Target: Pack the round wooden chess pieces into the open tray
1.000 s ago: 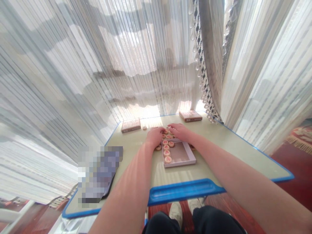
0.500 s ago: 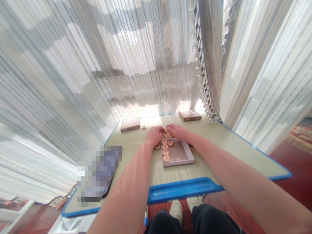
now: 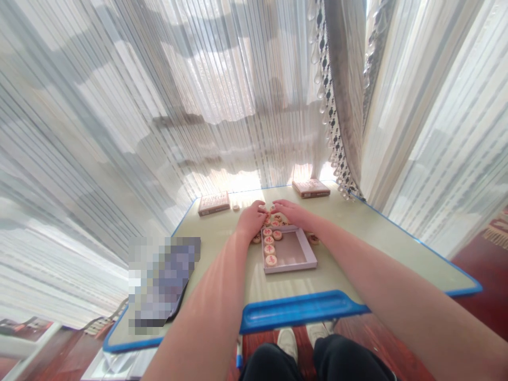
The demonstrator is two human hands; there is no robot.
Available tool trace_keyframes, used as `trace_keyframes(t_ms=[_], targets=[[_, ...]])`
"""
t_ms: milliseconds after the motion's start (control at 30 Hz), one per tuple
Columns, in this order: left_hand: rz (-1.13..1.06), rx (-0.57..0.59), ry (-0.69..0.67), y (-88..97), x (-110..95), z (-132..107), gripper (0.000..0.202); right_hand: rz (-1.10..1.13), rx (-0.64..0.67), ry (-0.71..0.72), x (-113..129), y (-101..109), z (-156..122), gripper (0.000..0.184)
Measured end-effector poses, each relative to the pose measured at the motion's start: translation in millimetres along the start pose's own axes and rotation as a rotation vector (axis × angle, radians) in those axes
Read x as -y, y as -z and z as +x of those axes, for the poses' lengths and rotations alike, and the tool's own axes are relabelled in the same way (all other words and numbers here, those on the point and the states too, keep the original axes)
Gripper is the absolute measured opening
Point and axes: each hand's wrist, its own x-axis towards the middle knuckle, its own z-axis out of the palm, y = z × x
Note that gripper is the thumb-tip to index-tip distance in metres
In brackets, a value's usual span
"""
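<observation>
A shallow pale box tray [image 3: 290, 268] sits in the middle of the table. Along its left side runs a column of round Chinese chess pieces [image 3: 270, 249] with red characters, and one more piece [image 3: 277, 235] lies beside the top one. Behind the tray is a loose cluster of chess pieces [image 3: 277, 217], some red-marked and some dark-marked. My left hand [image 3: 251, 219] is at the cluster's left, fingers curved and apart. On the right side, my right hand [image 3: 291, 212] reaches over the cluster with fingers stretched out. Both hands partly hide the pieces under their fingertips.
Two flat boxes, a left one [image 3: 214, 203] and a right one [image 3: 311, 188], lie at the table's far edge. A single chess piece [image 3: 235, 208] is near the left box. A blurred-out dark device [image 3: 169, 283] rests at left. The blue pen groove [image 3: 296, 309] edges the front.
My fingers have drawn a little apart over the cluster, and the pieces behind the tray have shifted slightly. The column in the tray looks the same.
</observation>
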Motion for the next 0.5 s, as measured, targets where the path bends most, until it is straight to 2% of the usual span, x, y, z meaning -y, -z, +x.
trace_keyframes(t_ms=[100, 333, 500], targets=[[-0.011, -0.058, -0.005, 1.5, -2.5, -1.7, 0.035, -0.02, -0.005, 0.047, -2.2, -0.8, 1.6, 0.038], [-0.032, -0.098, -0.026, 4.9, -10.4, -2.6, 0.03, -0.196, -0.088, 0.181, -13.5, -0.1, 5.6, 0.032], [-0.204, -0.088, -0.043, 2.9, -15.7, -1.4, 0.031, -0.256, -0.13, 0.278, -12.0, 2.2, 3.4, 0.03]])
